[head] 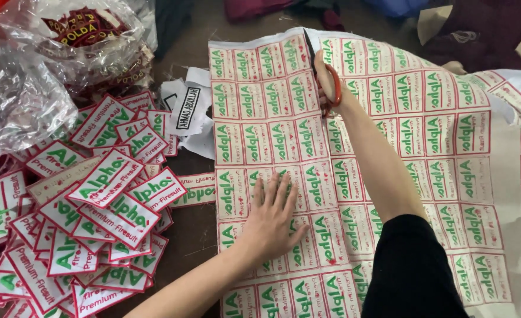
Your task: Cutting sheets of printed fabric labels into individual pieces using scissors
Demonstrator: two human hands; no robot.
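**One head camera, looking down on the work surface**

We have a single view, worn on the head and tilted steeply down and forward. It sits close: both forearms enter from the bottom edge, the left hand (270,221) near frame centre, the right hand (329,88) farther up. The sheet (425,153) fills the middle and right and runs off the bottom and right edges; the pile of cut labels (89,218) fills the lower left. With no second view, nothing overlaps.

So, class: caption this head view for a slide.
Right hand with red-handled scissors cuts a white sheet of woven labels; left hand flattens it.
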